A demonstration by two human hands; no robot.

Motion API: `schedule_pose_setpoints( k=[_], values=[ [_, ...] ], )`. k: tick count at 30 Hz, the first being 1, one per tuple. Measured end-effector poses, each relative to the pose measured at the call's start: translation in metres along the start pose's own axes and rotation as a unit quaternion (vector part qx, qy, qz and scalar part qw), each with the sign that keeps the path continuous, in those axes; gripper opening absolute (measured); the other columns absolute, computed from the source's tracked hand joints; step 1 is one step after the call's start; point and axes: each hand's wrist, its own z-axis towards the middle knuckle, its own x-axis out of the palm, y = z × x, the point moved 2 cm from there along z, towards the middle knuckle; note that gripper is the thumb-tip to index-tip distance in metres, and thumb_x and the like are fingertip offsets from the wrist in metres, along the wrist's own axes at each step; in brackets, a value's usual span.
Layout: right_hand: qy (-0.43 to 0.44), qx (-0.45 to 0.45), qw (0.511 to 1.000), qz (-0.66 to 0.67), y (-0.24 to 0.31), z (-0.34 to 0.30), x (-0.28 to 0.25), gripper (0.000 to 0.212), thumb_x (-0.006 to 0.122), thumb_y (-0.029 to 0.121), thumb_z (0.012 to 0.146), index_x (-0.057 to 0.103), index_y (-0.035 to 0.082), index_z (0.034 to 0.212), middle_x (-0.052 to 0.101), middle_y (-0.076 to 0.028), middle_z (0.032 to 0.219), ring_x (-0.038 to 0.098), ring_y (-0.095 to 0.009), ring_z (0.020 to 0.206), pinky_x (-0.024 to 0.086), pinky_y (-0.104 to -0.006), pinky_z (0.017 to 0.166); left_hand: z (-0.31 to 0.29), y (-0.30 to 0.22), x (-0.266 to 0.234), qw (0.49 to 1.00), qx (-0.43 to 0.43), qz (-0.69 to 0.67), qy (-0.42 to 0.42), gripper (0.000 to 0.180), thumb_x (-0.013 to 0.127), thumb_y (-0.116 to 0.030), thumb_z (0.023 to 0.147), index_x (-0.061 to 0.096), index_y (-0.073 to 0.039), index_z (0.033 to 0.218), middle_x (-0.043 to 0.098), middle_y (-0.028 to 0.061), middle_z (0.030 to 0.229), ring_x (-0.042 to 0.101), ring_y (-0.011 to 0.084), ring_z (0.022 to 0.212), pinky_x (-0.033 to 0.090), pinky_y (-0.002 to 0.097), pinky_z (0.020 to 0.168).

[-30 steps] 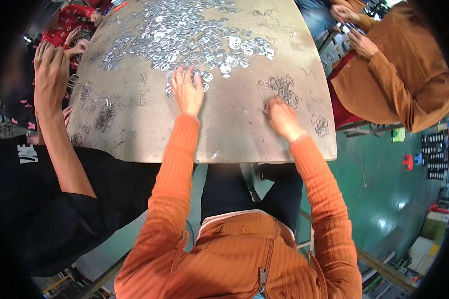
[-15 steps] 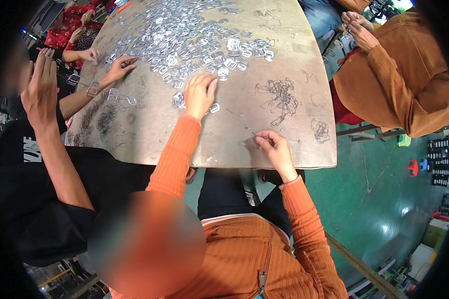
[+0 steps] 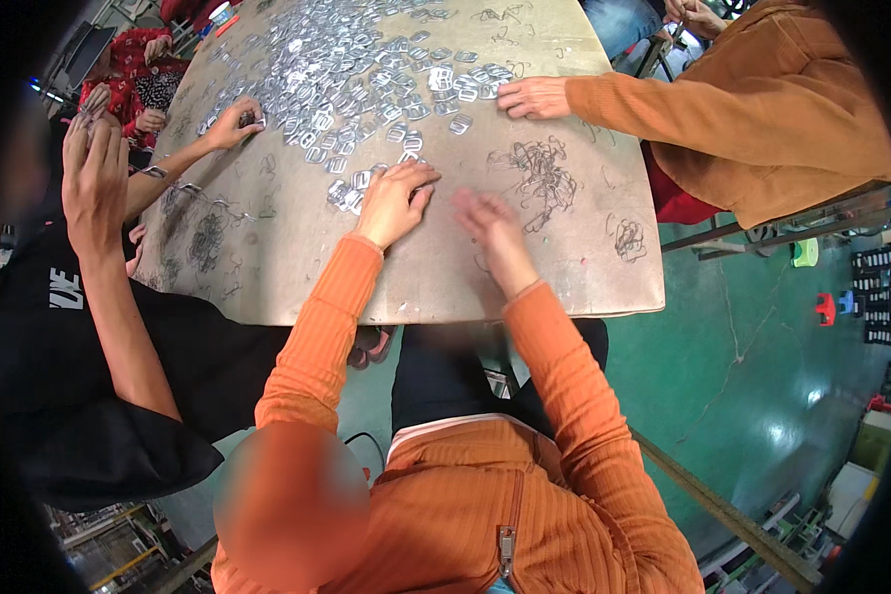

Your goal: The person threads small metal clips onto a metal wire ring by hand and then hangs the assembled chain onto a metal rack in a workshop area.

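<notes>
My left hand (image 3: 396, 205) rests palm down on the table, its fingers stretched to the right and the thumb apart from them. Beside it, partly covered by it, lies a small cluster of silver metal strap buckles (image 3: 345, 194). Another buckle (image 3: 412, 145) lies just beyond its fingers. To the right, my right hand (image 3: 497, 236) is over the table, smeared by motion, so whether it holds anything cannot be made out. Close beyond it sits a tangle of thin dark wire hooks (image 3: 544, 176).
A large pile of buckles (image 3: 312, 84) covers the far middle of the table (image 3: 416, 282). A smaller wire tangle (image 3: 628, 241) lies near the right edge. One co-worker's hand (image 3: 533, 97) reaches in from the right; another's (image 3: 236, 124) is at the pile's left side.
My right hand has moved left and away from me, toward my left hand; its fingers were pinched before. The right co-worker's hand has come down to the buckle pile.
</notes>
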Motion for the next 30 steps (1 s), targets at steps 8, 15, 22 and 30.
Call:
schedule_pose_setpoints(
  k=[8, 15, 22, 30],
  values=[
    [-0.068, -0.028, 0.976, -0.203, 0.042, -0.048, -0.034, 0.011, 0.060, 0.010, 0.085, 0.060, 0.002, 0.093, 0.062, -0.001, 0.081, 0.048, -0.005, 0.063, 0.037, -0.0173, 0.055, 0.091, 0.019, 0.039, 0.978, -0.181, -0.031, -0.096, 0.024, 0.068, -0.020, 0.075, 0.065, -0.003, 0.092, 0.064, 0.0175, 0.092, 0.060, 0.0326, 0.092, 0.047, 0.0407, 0.079],
    [-0.061, -0.060, 0.979, -0.185, 0.056, -0.098, -0.046, 0.014, 0.062, 0.007, 0.084, 0.060, -0.001, 0.095, 0.063, -0.004, 0.079, 0.061, -0.011, 0.068, 0.046, -0.0218, 0.058, 0.094, 0.026, 0.067, 0.971, -0.205, -0.124, -0.011, 0.029, 0.068, -0.017, 0.075, 0.062, -0.001, 0.099, 0.066, 0.0165, 0.092, 0.064, 0.0280, 0.085, 0.050, 0.0357, 0.075],
    [-0.060, -0.055, 0.983, -0.167, 0.076, -0.109, -0.015, 0.013, 0.065, 0.012, 0.082, 0.062, 0.003, 0.091, 0.062, 0.000, 0.079, 0.059, -0.008, 0.070, 0.040, -0.0195, 0.058, -0.018, -0.073, 0.013, 0.726, -0.315, -0.611, 0.012, 0.021, 0.057, -0.008, 0.087, 0.059, -0.001, 0.107, 0.065, 0.0045, 0.091, 0.057, 0.0067, 0.075, 0.046, 0.0222, 0.065],
    [-0.066, -0.134, 0.974, -0.168, 0.057, -0.103, 0.002, 0.010, 0.065, 0.011, 0.082, 0.063, 0.002, 0.086, 0.060, -0.001, 0.083, 0.053, -0.007, 0.077, 0.042, -0.0213, 0.070, -0.059, -0.114, -0.007, 0.697, -0.271, -0.659, -0.077, 0.018, 0.063, -0.003, 0.082, 0.055, -0.002, 0.098, 0.062, 0.0048, 0.084, 0.058, 0.0085, 0.070, 0.046, 0.0199, 0.057]
  ],
)
